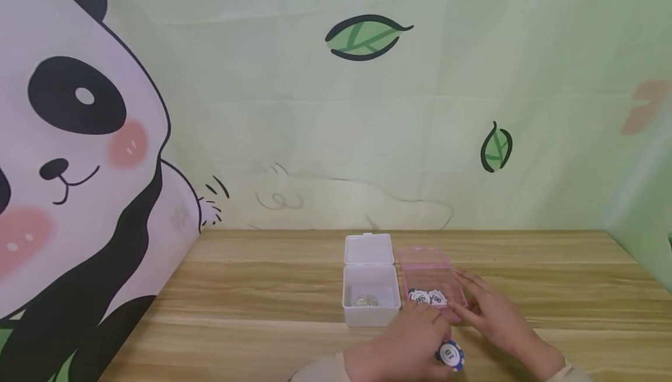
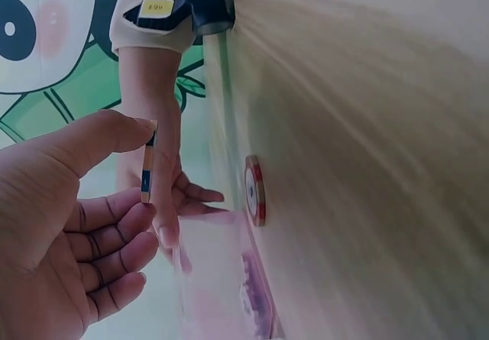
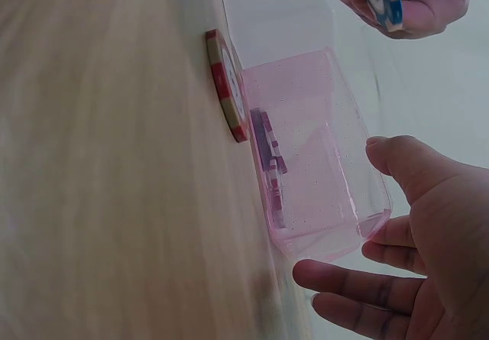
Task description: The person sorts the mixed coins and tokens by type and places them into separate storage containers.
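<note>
Between thumb and fingertips, my left hand (image 1: 406, 335) pinches a blue-and-white poker chip (image 1: 450, 356) marked 10, in front of the boxes. The chip (image 2: 149, 164) appears edge-on in the left wrist view. My right hand (image 1: 496, 312) holds the right side of a translucent pink plastic box (image 3: 321, 149), thumb at its rim and fingers round the outside. Black-and-white poker chips (image 1: 436, 298) lie on that box's bottom. A red-edged poker chip (image 3: 227, 86) rests on the table just before the pink box; the left hand hides it in the head view.
A white plastic box (image 1: 371, 316) with its lid (image 1: 368, 249) up stands left of the pink one and contains several silvery coins (image 1: 366, 300). Both boxes are on a wood-grain table (image 1: 262, 288). A green printed backdrop (image 1: 262, 108) with a panda rises behind.
</note>
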Tool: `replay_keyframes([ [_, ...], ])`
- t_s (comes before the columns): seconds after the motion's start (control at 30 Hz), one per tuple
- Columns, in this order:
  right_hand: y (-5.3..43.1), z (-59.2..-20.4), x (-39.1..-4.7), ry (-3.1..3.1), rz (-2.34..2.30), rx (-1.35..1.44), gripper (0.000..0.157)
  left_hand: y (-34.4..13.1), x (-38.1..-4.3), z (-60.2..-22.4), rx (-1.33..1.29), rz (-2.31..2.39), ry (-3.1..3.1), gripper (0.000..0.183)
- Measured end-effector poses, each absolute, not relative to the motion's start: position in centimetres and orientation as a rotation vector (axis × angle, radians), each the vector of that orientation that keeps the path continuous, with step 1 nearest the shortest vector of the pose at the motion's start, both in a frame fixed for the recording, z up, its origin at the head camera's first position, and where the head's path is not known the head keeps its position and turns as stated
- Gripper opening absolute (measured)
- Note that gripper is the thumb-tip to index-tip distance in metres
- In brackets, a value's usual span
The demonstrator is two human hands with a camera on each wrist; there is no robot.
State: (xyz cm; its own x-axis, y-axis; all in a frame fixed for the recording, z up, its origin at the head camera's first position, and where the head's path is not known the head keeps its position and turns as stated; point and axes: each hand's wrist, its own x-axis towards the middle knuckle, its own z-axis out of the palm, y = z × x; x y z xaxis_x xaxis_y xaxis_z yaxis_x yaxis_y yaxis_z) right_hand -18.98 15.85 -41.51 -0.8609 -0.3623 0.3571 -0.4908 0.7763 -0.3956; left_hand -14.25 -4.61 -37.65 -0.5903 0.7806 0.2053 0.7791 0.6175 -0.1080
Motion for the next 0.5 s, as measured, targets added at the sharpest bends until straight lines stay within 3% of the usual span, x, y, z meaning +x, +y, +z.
replay_keyframes([
  [0.5,16.0,-41.6,-19.2,-2.68,0.72,0.687,0.06,-5.2,-16.1,-36.9,-1.141,0.025,-2.613,0.041],
])
